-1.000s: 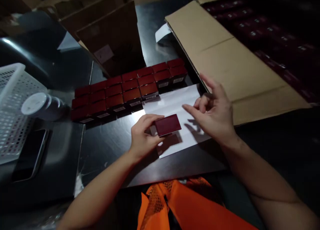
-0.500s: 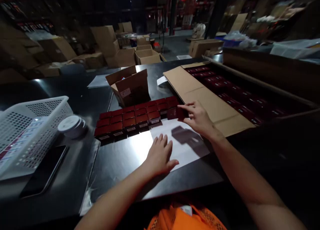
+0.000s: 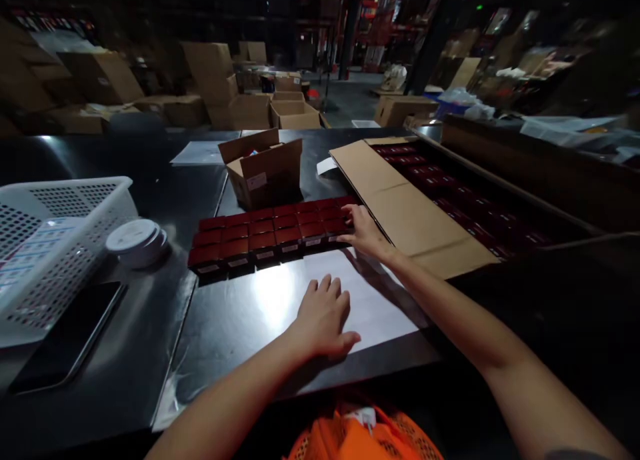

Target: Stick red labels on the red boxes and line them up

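Note:
Small dark-red boxes [image 3: 263, 227] stand packed in several rows on the metal table, with white labels on their front faces. My right hand [image 3: 366, 233] is at the right end of the front row, its thumb and fingers gripping a dark-red box [image 3: 334, 228] that sits in line with the others. The fingers partly hide that end of the rows. Nearer to me, my left hand [image 3: 324, 320] rests with spread fingers over a white sheet of paper [image 3: 373, 307], holding nothing.
A large carton [image 3: 415, 210] filled with dark-red boxes lies to the right, its flap towards the rows. Behind them stands a small open carton [image 3: 273, 177]. On the left are a white basket [image 3: 107, 210], a round white container [image 3: 135, 237] and a phone [image 3: 70, 340].
My right hand has moved left and brought the held box against the end of the front row. My left hand stays nearly where it was. The view has shifted slightly.

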Demonstrator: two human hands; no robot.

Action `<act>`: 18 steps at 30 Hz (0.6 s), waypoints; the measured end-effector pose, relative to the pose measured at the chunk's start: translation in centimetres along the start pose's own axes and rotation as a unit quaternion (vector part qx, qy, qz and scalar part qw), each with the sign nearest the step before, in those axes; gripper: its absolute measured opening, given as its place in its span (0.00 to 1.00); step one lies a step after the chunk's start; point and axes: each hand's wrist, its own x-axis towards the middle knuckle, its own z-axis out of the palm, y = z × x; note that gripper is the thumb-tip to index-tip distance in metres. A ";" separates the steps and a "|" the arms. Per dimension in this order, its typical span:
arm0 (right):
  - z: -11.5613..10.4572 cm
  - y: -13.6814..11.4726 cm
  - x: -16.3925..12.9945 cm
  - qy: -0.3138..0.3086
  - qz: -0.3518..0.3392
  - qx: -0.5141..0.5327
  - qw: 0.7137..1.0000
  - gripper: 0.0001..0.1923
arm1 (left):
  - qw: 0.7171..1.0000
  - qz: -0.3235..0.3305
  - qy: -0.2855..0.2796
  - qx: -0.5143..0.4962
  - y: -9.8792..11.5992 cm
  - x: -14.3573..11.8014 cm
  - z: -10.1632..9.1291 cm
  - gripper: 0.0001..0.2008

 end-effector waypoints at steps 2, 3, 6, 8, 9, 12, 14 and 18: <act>-1.6 -0.6 -1.3 0.009 -0.004 0.003 1.000 0.35 | 1.000 0.000 0.000 -0.002 -0.1 0.0 -0.2 0.31; -2.8 -0.9 -2.3 0.012 -0.005 0.005 1.000 0.35 | 1.000 -0.001 -0.001 -0.001 -0.2 0.0 -0.4 0.30; -6.5 -1.3 -6.9 -0.031 -0.011 0.024 0.999 0.26 | 1.000 -0.002 -0.008 0.003 -0.5 0.0 -0.9 0.28; -8.3 -1.0 -11.0 -0.102 -0.011 0.031 0.994 0.23 | 1.000 0.000 -0.011 -0.003 -1.0 0.0 -1.0 0.28; -8.9 -0.6 -13.2 -0.139 -0.006 0.028 0.990 0.25 | 1.000 0.003 -0.009 -0.008 -1.3 0.1 -1.0 0.28; -8.8 0.7 -19.6 -0.216 0.017 -0.012 0.976 0.39 | 1.000 0.020 -0.010 -0.017 -2.1 0.1 -0.6 0.41; -7.7 1.3 -22.8 -0.218 0.007 -0.050 0.975 0.39 | 0.998 0.038 -0.045 -0.014 -1.9 0.0 -0.4 0.54; -6.5 0.6 -25.8 -0.111 -0.099 -0.070 0.986 0.20 | 0.990 0.071 -0.124 0.014 1.3 -1.1 -0.7 0.55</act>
